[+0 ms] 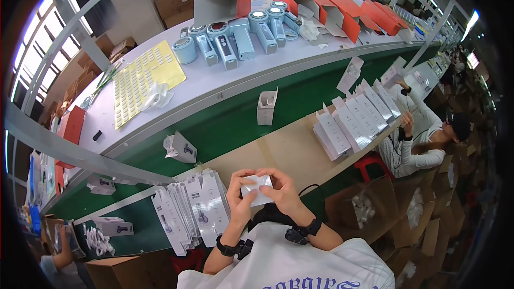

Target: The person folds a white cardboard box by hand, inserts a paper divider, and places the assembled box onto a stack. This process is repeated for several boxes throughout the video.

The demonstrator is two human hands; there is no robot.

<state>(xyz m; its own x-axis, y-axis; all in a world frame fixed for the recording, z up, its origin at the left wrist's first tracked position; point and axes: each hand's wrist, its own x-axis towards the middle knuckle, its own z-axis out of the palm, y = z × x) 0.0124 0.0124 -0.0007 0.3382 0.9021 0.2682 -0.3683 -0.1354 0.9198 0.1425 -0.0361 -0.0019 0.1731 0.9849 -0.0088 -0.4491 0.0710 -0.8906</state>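
Note:
Both my hands grip a small white carton in front of my chest, its plain white end facing up. My left hand (239,197) is wrapped round the left side, thumb on top. From the other side, my right hand (285,190) holds the white carton (259,188) with its thumb pressed on the top panel. What is inside the carton is hidden. Just left of my left hand stands a stack of flattened white cartons (206,208) with printed sides. A wooden-coloured bench top (257,155) lies beyond my hands.
On the green belt stand an open white carton (266,109) and another carton (183,149). Filled-out cartons (353,123) line the bench at right, near a co-worker (423,144). The raised shelf holds light blue devices (222,45), a yellow sheet (147,83) and red boxes (342,16).

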